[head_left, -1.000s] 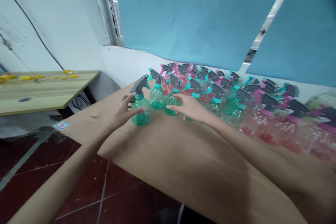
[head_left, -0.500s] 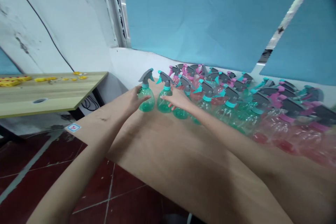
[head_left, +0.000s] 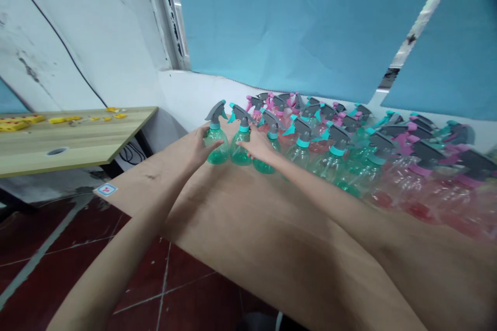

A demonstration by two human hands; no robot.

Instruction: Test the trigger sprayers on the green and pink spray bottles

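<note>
Brown tabletop (head_left: 248,217) separates green bottles (head_left: 218,155) from near edge (head_left: 216,269).

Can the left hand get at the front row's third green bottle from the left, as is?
Probably not directly: the left hand is around the leftmost green bottle, and the second green bottle and the right hand sit between it and the third green bottle.

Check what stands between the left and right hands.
In the head view, two green spray bottles stand side by side between the left hand and right hand, one at each hand.
</note>
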